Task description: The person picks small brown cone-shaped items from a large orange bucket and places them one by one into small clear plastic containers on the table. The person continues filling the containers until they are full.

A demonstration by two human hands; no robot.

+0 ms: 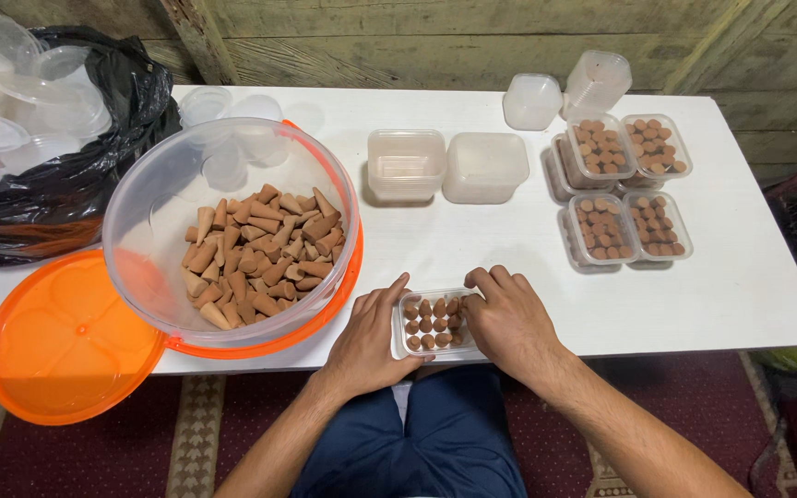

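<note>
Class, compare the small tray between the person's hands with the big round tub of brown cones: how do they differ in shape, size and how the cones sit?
The small tray is rectangular and shallow; the big tub is round and deep. The small tray is far smaller than the big tub. In the small tray the cones stand in neat rows; in the big tub they lie in a loose heap. The left hand and right hand touch the small tray, not the big tub. Both are clear plastic.

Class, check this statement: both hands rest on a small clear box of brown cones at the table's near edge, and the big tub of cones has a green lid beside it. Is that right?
Not quite. The head view shows the lid is orange, not green. The rest holds: left hand and right hand flank the small clear box, beside the big tub.
</note>
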